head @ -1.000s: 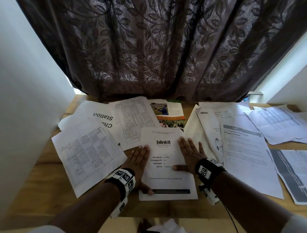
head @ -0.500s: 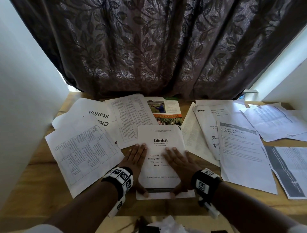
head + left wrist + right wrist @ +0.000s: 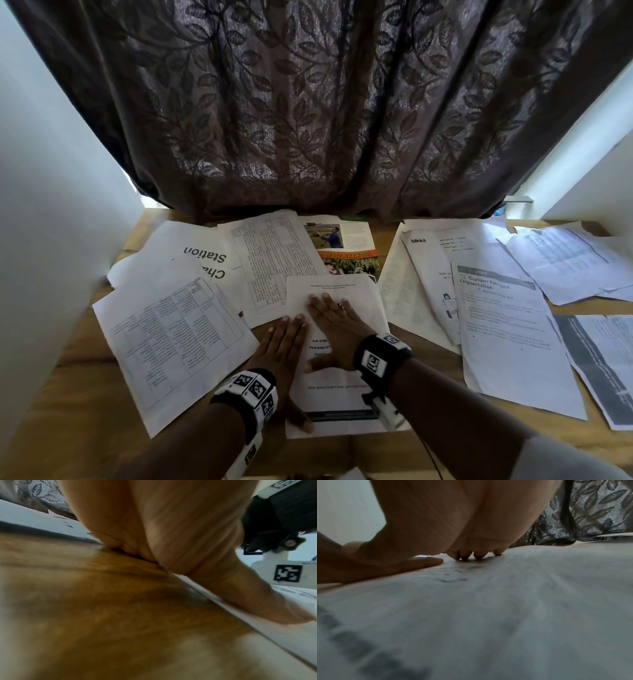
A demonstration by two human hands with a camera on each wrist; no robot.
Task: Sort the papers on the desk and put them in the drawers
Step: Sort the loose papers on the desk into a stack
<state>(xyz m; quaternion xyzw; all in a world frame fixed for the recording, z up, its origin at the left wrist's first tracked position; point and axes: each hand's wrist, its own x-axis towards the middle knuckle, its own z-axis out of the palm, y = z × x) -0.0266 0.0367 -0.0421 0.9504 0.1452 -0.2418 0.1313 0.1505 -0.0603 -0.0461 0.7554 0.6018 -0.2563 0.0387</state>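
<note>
A white printed sheet lies at the front middle of the wooden desk. My right hand lies flat on its middle, fingers straight and pointing up-left, covering the logo. My left hand lies flat along the sheet's left edge, its thumb on the lower left corner. In the right wrist view the right hand's fingertips press on the sheet. The left wrist view shows the left hand's thumb on the paper's edge above the desk.
Several other papers cover the desk: a table sheet at left, a "Station" sheet, a colour brochure, a "Curtain Tie-back Organization" sheet at right. A dark leaf-patterned curtain hangs behind; white walls flank both sides.
My right hand has slid left and up across the sheet, now covering its logo. The left hand stays along the left edge. The head view has tilted upward.
</note>
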